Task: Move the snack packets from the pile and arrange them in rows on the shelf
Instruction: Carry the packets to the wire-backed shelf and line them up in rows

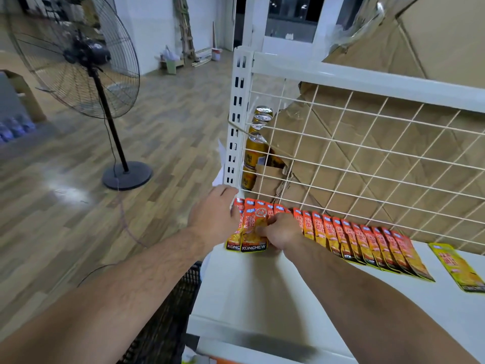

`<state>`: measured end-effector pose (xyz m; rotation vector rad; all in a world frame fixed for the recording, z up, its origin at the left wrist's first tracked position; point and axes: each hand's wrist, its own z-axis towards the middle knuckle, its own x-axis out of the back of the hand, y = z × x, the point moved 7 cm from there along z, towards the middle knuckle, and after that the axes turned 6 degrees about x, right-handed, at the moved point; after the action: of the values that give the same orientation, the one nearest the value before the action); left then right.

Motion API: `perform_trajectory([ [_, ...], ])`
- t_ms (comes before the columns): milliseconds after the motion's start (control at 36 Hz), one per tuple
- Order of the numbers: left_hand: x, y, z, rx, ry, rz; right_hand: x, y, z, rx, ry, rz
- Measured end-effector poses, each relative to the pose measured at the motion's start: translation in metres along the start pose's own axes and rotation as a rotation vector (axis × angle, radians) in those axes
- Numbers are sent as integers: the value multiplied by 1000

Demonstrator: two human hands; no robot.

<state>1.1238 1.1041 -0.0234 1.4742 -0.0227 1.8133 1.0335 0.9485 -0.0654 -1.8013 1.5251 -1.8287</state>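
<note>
Snack packets [367,243] in orange-red foil, each with a small blue tag at the top, bold printed characters down the middle and a dark band at the bottom, are laid in one overlapping row along the back of the white shelf [262,290], just in front of the wire grid [367,158]. The word KONCHEW is read on the dark band of the frontmost packet [253,232] at the left end of the row. That packet is pinched by the right hand [282,232], whose grip is closed on it with curled fingers. The left hand [214,219] is set against the left end of the row beside the slotted upright [237,122]; its fingers are hidden, so how wide its grip stands cannot be told. A single yellow packet [458,267] is seen lying flat on the shelf, apart from the right end of the row. Behind the grid, gold cans [256,148] and flattened cardboard [393,127] are seen. A pedestal fan [78,56] stands on the wooden floor [65,206] to the left, and a black crate [168,319] is seen below the shelf edge
</note>
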Motion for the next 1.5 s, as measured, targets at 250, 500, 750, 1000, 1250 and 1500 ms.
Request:
perform_trajectory([
  [250,-5,6,-4,-81,-113,136,1,-11,-4,29,54,-280],
  [500,-2,7,-8,-30,-174,154,0,-14,-5,36,88,-394],
  [750,-2,11,-15,-29,-220,160,1,-16,-8,64,95,-458],
  [1000,-10,35,-18,-44,-277,159,24,-16,-19,225,136,-497],
  [1250,-58,103,-26,-183,-376,173,78,48,-50,260,137,-754],
  [1500,-91,212,-59,-336,-418,202,157,123,-100,107,219,-731],
])
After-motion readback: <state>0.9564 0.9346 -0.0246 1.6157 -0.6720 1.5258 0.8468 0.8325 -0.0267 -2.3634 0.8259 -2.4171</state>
